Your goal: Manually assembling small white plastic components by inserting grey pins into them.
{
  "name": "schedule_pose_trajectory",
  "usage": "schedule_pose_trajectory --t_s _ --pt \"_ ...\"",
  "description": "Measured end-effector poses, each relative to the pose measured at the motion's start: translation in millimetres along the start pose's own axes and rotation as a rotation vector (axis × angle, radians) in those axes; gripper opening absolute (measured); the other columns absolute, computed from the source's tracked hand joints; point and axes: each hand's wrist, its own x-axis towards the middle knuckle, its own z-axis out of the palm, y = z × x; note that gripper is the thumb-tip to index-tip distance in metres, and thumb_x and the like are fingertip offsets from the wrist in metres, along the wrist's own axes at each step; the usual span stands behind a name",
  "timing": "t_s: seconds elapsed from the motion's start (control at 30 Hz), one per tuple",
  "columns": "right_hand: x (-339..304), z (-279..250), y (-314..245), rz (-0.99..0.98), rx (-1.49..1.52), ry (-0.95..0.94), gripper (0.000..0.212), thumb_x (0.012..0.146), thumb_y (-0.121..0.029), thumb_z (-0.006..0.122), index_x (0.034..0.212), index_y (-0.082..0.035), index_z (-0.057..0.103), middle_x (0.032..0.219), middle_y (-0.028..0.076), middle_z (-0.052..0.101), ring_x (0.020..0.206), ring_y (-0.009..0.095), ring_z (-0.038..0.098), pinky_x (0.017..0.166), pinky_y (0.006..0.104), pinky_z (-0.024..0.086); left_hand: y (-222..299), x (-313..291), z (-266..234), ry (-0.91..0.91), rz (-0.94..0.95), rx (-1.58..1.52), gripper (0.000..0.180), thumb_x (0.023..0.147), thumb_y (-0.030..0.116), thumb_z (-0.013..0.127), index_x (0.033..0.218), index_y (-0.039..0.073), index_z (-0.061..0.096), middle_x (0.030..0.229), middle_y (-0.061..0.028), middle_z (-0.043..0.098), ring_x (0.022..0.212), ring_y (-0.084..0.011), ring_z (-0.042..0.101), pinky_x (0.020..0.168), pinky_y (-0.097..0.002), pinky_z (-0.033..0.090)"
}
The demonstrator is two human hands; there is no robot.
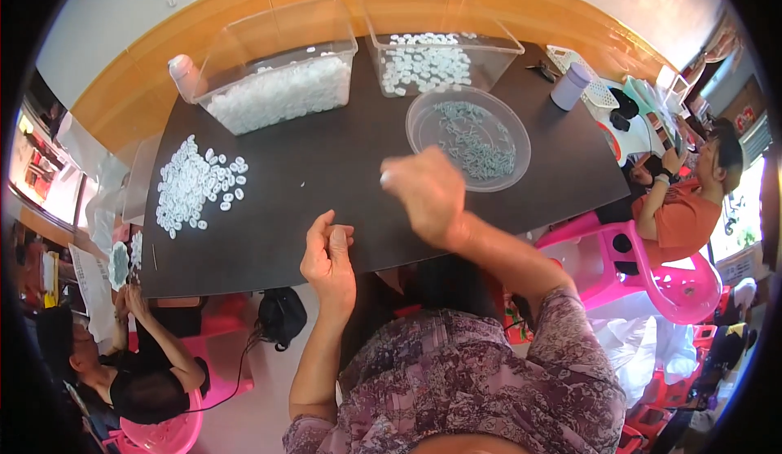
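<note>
Your purple patterned shirt (464, 381) fills the lower middle of the frame, nearest the camera, with both forearms reaching over the dark worktop (269, 238). At the centre, your left hand (329, 257) is raised at the near edge, fingers curled and thumb close to the index finger; you cannot tell whether it pinches anything. Right of centre, your right hand (429, 196) is blurred and bent inward, fingers drawn together; a white spot shows at its fingertips, but whether that is a held piece cannot be told. It overlaps the lower left of the clear round dish (423, 124), which holds small grey-green screw-like pieces (471, 138). White oval pieces (189, 187) lie in a loose heap at the left of the worktop. Two clear bins stand at the top: the left bin (285, 32) is heaped with white pieces, the right bin (494, 65) holds fewer. A lavender cup (570, 87) stands at upper right, and co-workers sit at lower left and far right.
</note>
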Motion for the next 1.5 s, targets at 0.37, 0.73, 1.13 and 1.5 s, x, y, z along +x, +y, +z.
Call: schedule_pose_trajectory --t_s 0.37,0.73,1.13,1.5 --pt "132.9 -14.3 158.2 0.355 -0.341 0.124 0.016 0.075 -0.016 0.061 0.084 -0.004 0.066 0.086 0.011 0.065 0.083 0.026 0.061 0.073 0.0343 0.046 -27.9 5.6 -9.8 -0.064 -0.162 -0.246 0.021 0.09 0.01 0.057 0.106 -0.003 0.057 0.081 -0.0065 0.061 0.071 -0.0104 0.057 0.066 -0.0214 0.046" --pt "111.2 -34.4 180.6 0.244 -0.551 -0.007 0.02 0.073 -0.019 0.062 0.087 -0.005 0.067 0.087 0.012 0.065 0.084 0.03 0.06 0.075 0.0388 0.046 -24.7 8.3 -10.6 -0.04 -0.193 -0.259 0.019 0.09 0.009 0.057 0.105 -0.003 0.057 0.081 -0.0072 0.062 0.068 -0.009 0.055 0.067 -0.0204 0.046" --pt "-55.5 -144.8 166.0 0.579 -0.76 -0.305 0.019 0.076 -0.021 0.06 0.083 -0.003 0.063 0.082 0.017 0.063 0.078 0.034 0.059 0.069 0.0433 0.045 -20.3 9.9 -6.8 -0.059 -0.174 -0.13 0.018 0.091 0.011 0.056 0.104 -0.001 0.058 0.08 -0.0059 0.062 0.071 -0.0086 0.056 0.067 -0.0206 0.046" --pt "-72.4 -155.2 168.5 0.855 -0.585 -0.227 0.029 0.08 -0.028 0.058 0.083 0.001 0.063 0.071 0.017 0.06 0.067 0.028 0.059 0.063 0.0373 0.045 -9.4 25.4 -23.6 -0.251 -0.325 -0.043 0.018 0.09 0.007 0.054 0.104 -0.004 0.057 0.079 -0.0089 0.063 0.067 -0.0113 0.057 0.064 -0.023 0.048"
